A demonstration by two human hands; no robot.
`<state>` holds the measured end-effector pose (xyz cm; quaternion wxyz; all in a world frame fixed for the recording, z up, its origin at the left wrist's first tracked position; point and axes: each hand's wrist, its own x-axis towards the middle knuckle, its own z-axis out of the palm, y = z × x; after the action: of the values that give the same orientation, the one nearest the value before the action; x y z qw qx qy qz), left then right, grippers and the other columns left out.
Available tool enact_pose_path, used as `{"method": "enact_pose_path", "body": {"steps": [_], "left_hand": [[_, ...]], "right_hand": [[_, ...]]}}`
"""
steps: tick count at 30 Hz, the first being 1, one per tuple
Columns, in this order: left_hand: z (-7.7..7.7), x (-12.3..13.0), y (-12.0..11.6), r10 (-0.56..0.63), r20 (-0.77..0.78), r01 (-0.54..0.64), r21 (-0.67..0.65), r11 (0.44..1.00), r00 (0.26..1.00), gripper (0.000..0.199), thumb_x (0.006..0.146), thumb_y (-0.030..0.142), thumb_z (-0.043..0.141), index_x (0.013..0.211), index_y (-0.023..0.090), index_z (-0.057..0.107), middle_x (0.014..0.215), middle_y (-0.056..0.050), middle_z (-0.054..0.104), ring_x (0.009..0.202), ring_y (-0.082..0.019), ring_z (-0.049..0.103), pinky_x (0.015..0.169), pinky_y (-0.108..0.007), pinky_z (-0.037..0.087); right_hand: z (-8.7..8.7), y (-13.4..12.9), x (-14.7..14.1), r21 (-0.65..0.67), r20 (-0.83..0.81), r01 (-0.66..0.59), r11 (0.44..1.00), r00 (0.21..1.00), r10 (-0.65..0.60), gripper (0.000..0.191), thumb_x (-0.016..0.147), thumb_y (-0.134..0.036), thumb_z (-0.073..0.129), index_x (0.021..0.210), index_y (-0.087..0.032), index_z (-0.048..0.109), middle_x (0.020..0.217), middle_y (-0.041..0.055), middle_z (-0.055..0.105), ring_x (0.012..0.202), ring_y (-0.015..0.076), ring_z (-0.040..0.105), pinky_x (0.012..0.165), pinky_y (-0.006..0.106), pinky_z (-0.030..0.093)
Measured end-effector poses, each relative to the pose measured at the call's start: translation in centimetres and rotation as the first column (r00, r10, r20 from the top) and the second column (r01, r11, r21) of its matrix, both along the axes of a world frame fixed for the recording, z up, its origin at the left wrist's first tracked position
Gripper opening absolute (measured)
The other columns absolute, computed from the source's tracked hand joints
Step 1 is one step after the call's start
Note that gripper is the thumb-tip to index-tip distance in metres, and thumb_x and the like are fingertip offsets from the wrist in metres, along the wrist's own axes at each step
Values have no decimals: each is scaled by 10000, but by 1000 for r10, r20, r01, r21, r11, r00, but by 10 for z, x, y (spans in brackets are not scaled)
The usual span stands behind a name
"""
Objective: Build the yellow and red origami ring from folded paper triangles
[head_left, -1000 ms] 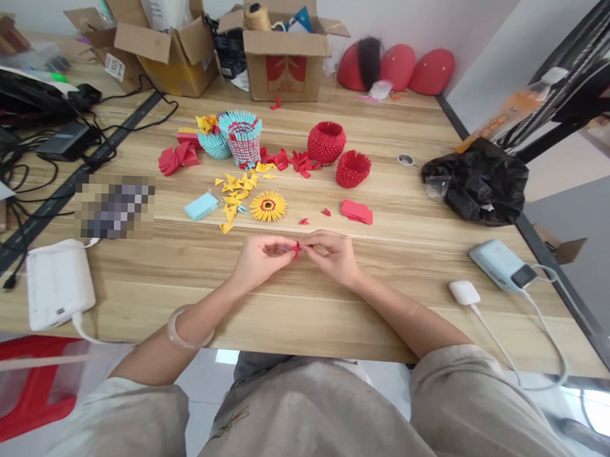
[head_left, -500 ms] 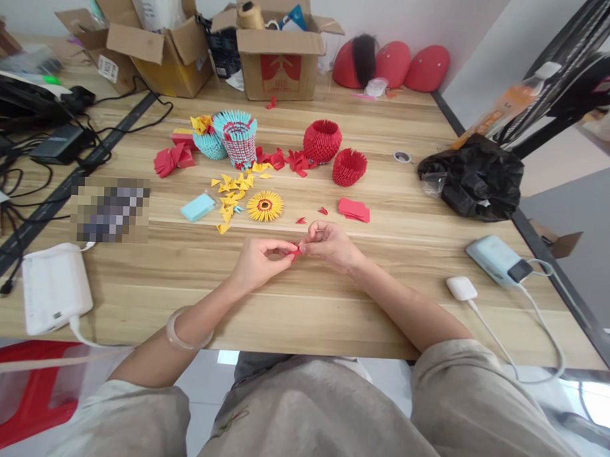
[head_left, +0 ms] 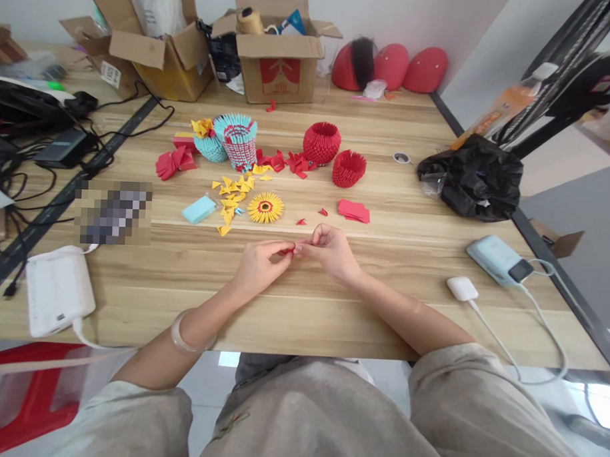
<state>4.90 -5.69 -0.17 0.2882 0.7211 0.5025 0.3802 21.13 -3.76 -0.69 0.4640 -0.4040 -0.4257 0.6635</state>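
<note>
My left hand [head_left: 262,263] pinches a small red paper piece [head_left: 287,252] between thumb and fingertips. Touching it from the other side, my right hand [head_left: 333,253] has its fingers closed at the piece's right end. Two small red folded pieces [head_left: 323,212] lie just beyond, beside a stack of red paper slips [head_left: 354,210]. A yellow disc with a red centre [head_left: 266,207] lies flat, with yellow folded pieces [head_left: 230,201] and a light blue paper stack [head_left: 199,210] to its left.
Two red paper bowls [head_left: 322,144] and a blue-red paper vase [head_left: 239,143] stand farther back. Cardboard boxes [head_left: 278,71] line the wall. A black bag [head_left: 471,177] and a light blue power bank [head_left: 498,260] are right; a white device [head_left: 60,290] is left.
The red piece has turned and now sits more within my left fingertips. My right hand has shifted slightly, its fingers still at the piece.
</note>
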Motion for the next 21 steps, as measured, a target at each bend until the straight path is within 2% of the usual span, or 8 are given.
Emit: {"method": "enact_pose_path", "body": {"steps": [3, 6, 11, 18, 21], "left_hand": [[-4, 0, 1, 39, 138, -22, -122, 992, 990, 186, 721, 216, 636, 867, 179, 745, 871, -78, 745, 790, -218, 692, 784, -330, 532], [-5, 1, 1, 52, 292, 19, -236, 971, 955, 200, 701, 244, 672, 865, 151, 737, 864, -87, 744, 781, -211, 691, 771, -325, 543], [-6, 4, 1, 40, 377, 68, -268, 961, 925, 198, 689, 272, 705, 847, 153, 728, 859, -78, 744, 789, -199, 691, 778, -307, 545], [-7, 9, -1, 81, 467, 86, -325, 942, 881, 309, 655, 286, 750, 918, 142, 677, 922, -98, 736, 845, -199, 694, 824, -302, 532], [-4, 7, 1, 122, 490, 96, -396, 913, 863, 341, 601, 298, 789, 882, 141, 677, 830, -82, 742, 772, -195, 695, 766, -297, 534]], "right_hand": [[2, 2, 2, -71, -54, -45, 996, 998, 41, 517, 466, -333, 839, 611, -200, 360, 636, -5, 673, 600, 152, 677, 634, 300, 547], [2, 6, 5, -61, -17, -48, 997, 999, 47, 514, 445, -330, 848, 596, -191, 376, 640, 2, 679, 569, 134, 658, 573, 261, 523], [-3, 7, 5, 15, -13, -89, 996, 996, 89, 452, 488, -345, 825, 604, -189, 417, 638, -12, 673, 587, 118, 646, 601, 256, 512], [-11, -1, -5, 97, -43, 42, 994, 998, -38, 444, 545, -357, 802, 583, -195, 391, 580, -40, 609, 556, 99, 601, 588, 255, 493], [-10, -4, -6, 167, -8, 77, 983, 997, -77, 431, 565, -360, 792, 582, -197, 393, 607, -30, 603, 585, 104, 590, 612, 276, 504]]}}
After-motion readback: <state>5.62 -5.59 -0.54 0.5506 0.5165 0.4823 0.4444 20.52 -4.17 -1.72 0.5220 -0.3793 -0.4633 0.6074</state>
